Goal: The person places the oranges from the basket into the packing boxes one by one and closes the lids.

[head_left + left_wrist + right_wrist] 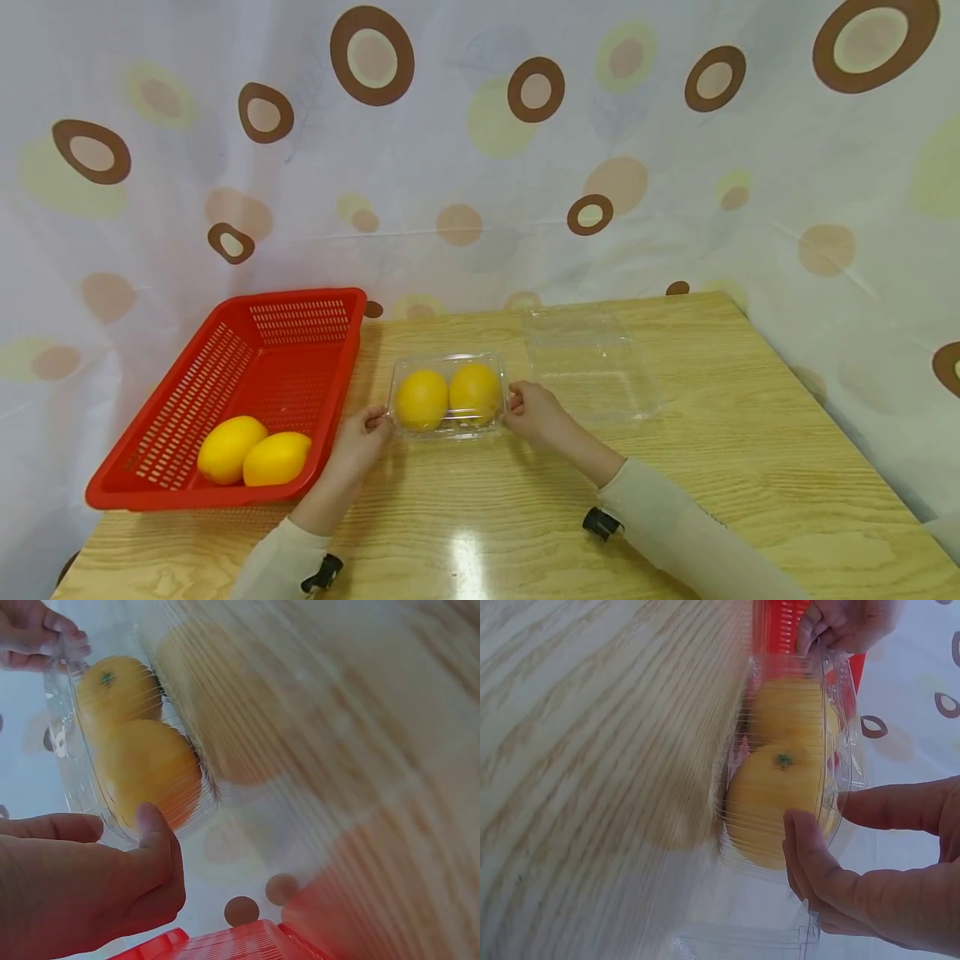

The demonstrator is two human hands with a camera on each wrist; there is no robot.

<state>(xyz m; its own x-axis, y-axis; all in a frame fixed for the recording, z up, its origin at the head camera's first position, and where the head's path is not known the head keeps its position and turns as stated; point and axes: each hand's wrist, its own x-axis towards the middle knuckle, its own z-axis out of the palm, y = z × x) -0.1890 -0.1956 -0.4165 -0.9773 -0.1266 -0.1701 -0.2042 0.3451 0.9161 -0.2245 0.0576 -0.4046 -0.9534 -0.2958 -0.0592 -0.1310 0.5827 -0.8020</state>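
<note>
Two yellow-orange fruits [422, 401], round like oranges with a green stem mark, sit side by side in a clear plastic fruit box [448, 432]. At the box's left end, my left hand [362, 437] pinches the rim between thumb and fingers. My right hand [536, 412] does the same at the right end, its thumb and fingertips at the rim in the right wrist view. Ribbed clear walls [769, 855] let the fruits show through.
A red plastic basket [341, 392] stands on the left, with two more yellow fruits [277, 458] at its near end. Another clear box [592, 383], lidded and open, lies right of my right hand on the wooden table [720, 467]. A patterned cloth [465, 167] hangs behind.
</note>
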